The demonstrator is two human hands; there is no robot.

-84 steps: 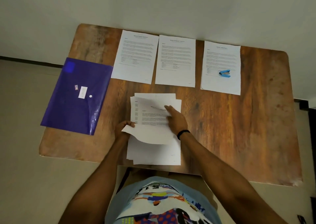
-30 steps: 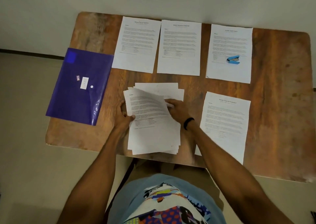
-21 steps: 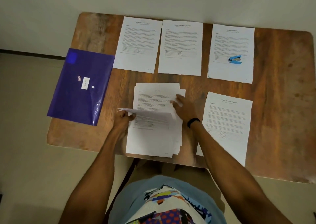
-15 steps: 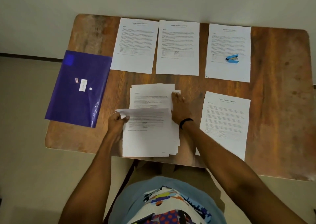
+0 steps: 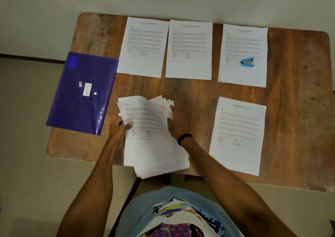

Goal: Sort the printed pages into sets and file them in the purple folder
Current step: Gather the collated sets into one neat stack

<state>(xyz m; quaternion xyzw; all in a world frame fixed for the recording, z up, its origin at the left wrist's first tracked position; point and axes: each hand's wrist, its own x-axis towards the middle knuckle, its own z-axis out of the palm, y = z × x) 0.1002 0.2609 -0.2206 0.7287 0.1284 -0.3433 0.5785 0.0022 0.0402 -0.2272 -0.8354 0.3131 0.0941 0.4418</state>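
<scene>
A fanned stack of printed pages [image 5: 154, 142] lies at the near middle of the wooden table [image 5: 299, 128], its lower end hanging over the front edge. My left hand [image 5: 120, 128] grips the stack's left edge, thumb on the top page. My right hand [image 5: 176, 122] is at the stack's right side, its fingers tucked among the fanned sheets. The purple folder [image 5: 79, 95] lies flat at the table's left edge. Three single pages sit along the far edge: left page [image 5: 143, 46], middle page [image 5: 189, 50], right page [image 5: 243, 43]. A fourth page [image 5: 237, 133] lies near right.
A small blue stapler [image 5: 247, 62] rests on the far right page. The folder overhangs the table's left edge. Bare wood shows at the far left corner and along the right side. Wall runs behind the table, floor lies to the left.
The page my left hand had lifted is back on the stack. Both hands have gathered the stack, which is now fanned, tilted and drawn toward the front edge.
</scene>
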